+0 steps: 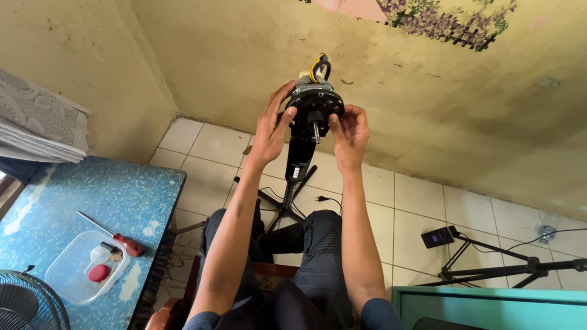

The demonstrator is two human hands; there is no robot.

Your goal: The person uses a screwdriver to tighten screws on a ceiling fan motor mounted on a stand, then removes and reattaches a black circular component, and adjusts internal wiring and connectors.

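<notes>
Black fan motor [315, 105] on its stand [298, 160], raised at frame centre, shaft pointing at the camera, yellow wire at its 12 o'clock. Left hand [271, 127] fingers closed on the motor rim at 9 o'clock; right hand [350, 131] fingers pinch the rim at 3 o'clock. Blue counter [116, 195] at 8 o'clock carries a clear plastic tub [67, 278] and red-handled screwdriver [127, 244] just beside it; fan grille [24, 308] at the corner
</notes>
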